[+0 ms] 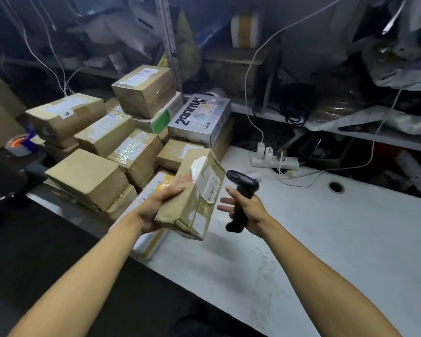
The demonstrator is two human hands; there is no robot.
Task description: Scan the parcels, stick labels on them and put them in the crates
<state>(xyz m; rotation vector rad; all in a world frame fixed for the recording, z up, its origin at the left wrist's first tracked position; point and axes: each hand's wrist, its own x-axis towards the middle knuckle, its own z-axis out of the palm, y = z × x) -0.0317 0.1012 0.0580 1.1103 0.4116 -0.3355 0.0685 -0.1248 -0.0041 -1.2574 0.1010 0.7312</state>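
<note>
My left hand (156,205) grips a brown cardboard parcel (192,200) from its left side and holds it tilted above the white table (326,239). A white shipping label with a barcode (210,188) faces right on the parcel. My right hand (247,210) is closed on the handle of a black barcode scanner (241,186), whose head sits just to the right of that label and points at it. Behind and to the left lies a pile of several more cardboard parcels (102,139).
A silver printed box (199,120) tops the pile's right side. A white power strip (275,161) with plugs and cables lies at the table's back. A tape roll (20,144) sits far left. Cluttered shelves (350,117) stand behind the table. A cable hole (336,187) is on the right.
</note>
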